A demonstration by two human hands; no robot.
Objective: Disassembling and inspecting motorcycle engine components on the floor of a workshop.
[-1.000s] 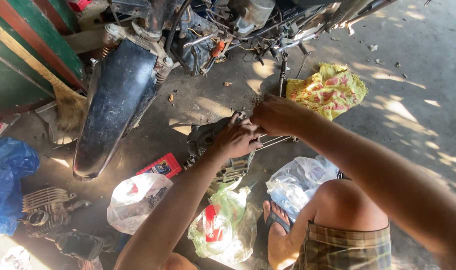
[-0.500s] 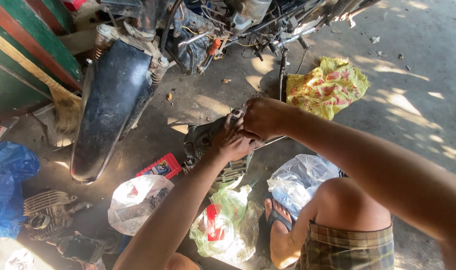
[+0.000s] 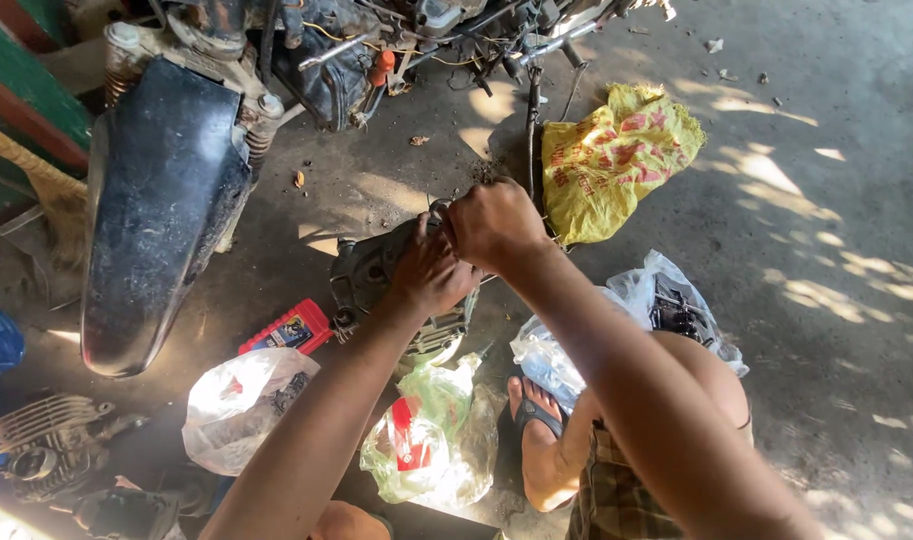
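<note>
The grey engine casing (image 3: 377,275) is set on the concrete floor (image 3: 827,330), centre. Left hand (image 3: 432,272) is pressed on its right side; right hand (image 3: 494,222) is clenched over its far-right corner, contents unseen.

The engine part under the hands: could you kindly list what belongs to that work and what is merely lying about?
In hand:
- left hand
- right hand
- grey engine part

Lying about:
- yellow bag
- red bottle
- white bag
- green bag
- black mudguard
</note>
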